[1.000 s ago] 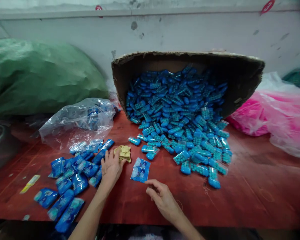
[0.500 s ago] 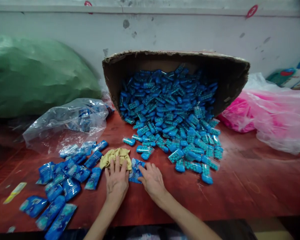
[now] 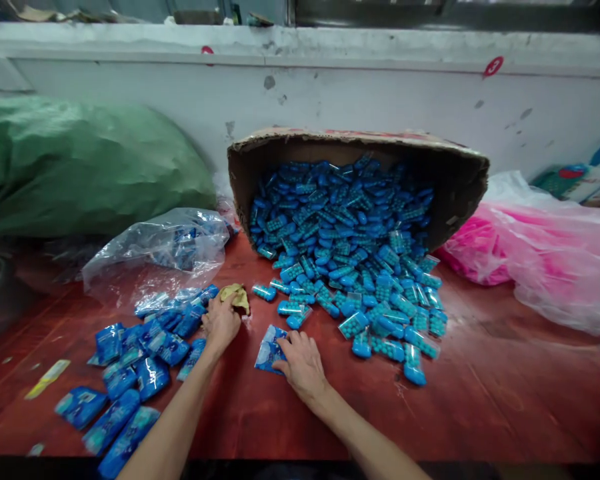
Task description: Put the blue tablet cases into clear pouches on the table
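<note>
Table [image 3: 480, 393]: red-painted surface, worn, dull sheen. Box [image 3: 455, 180]: brown corrugated cardboard, matt, ragged edge. Blue packets [image 3: 150, 373]: glossy plastic film. Yellow rag [image 3: 235, 297]: soft crumpled cloth. Clear bag [image 3: 155, 250]: thin shiny plastic. Green sack [image 3: 80, 167]: matt, creased.

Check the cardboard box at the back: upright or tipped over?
Tipped on its side. The cardboard box has its open mouth facing the camera, and blue packs spill from it onto the red table.
</note>
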The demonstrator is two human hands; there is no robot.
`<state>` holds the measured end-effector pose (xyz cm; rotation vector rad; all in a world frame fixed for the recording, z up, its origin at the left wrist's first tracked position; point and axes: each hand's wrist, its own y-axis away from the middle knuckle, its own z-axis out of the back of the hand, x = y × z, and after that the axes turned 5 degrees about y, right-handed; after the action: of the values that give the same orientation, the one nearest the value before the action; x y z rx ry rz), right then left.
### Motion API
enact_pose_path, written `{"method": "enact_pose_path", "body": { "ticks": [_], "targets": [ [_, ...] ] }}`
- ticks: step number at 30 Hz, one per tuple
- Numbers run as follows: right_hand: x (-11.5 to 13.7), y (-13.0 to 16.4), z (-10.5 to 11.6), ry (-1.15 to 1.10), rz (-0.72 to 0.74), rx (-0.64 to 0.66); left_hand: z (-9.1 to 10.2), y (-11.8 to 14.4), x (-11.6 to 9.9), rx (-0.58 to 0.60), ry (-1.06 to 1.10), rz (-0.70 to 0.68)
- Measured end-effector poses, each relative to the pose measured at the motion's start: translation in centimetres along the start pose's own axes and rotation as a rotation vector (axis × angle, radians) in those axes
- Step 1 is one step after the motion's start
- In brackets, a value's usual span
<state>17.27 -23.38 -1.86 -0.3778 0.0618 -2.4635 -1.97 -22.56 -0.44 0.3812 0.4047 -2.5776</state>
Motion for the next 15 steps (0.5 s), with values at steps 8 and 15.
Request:
{"method": "enact_pose_path", "body": {
  "ticks": [8,15],
  "targets": [
    [-0.2,-1.3,-0.2,-0.034,0.103,0.032,-1.7,5.9,0.7,-0.017,0.200,-0.377],
    [0.1,-2.1,-0.6,-0.062,-0.117,0.039,-0.8,5.0,-0.8,0.314,0.087,-0.371]
  ]
}}
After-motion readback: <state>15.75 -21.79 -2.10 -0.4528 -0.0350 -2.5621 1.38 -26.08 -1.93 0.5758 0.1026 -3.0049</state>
